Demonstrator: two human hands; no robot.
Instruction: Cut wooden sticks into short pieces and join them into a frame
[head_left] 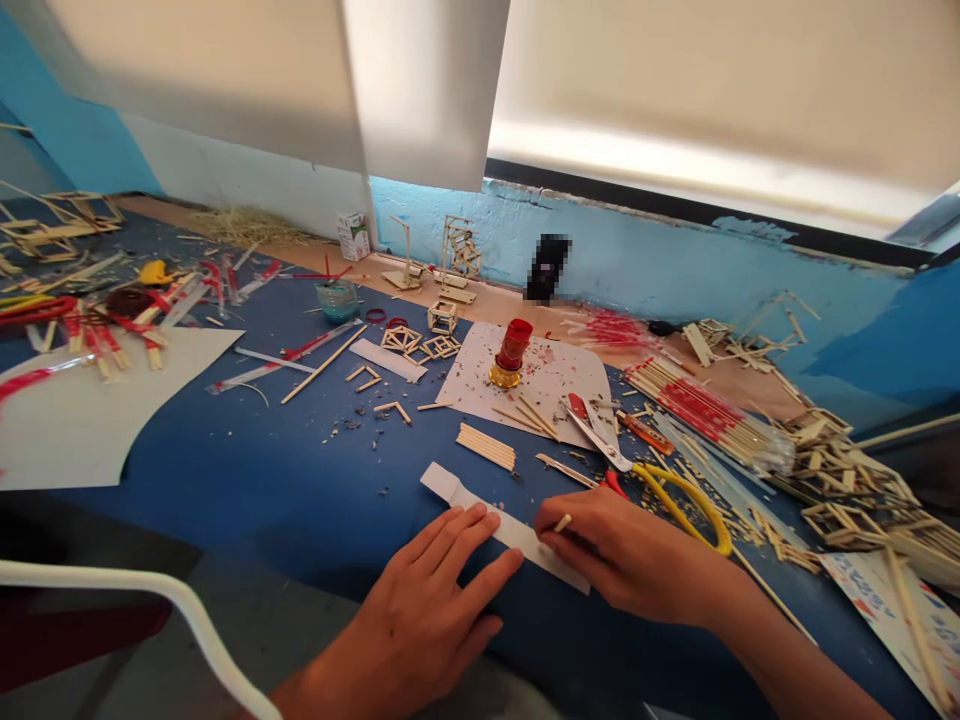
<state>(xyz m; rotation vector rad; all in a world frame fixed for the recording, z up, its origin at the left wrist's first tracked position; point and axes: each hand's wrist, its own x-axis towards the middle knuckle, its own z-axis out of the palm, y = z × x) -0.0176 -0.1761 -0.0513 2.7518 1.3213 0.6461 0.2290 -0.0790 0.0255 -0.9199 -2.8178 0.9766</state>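
A narrow strip of white paper (pixel 517 527) lies slantwise on the blue table, its far left end bent up. My left hand (pixel 442 590) presses on the strip with fingers flat and spread. At the strip's right part, my right hand (pixel 611 555) is closed around a short wooden stick (pixel 563 522); only its pale end shows between the fingers. Just beyond the strip, several cut sticks (pixel 486 447) lie side by side. Yellow-handled scissors (pixel 679 510) rest open beside my right hand, next to a slim pointed tool (pixel 562 468) partly hidden by that hand.
A red and gold candle holder (pixel 513 352) stands on a debris-strewn white sheet (pixel 465 378). Bundled sticks in plastic (pixel 701 410) and stick frames (pixel 855 470) crowd the right. A glass jar (pixel 337 299) stands farther back. Left are a large paper (pixel 150 420) and packaging.
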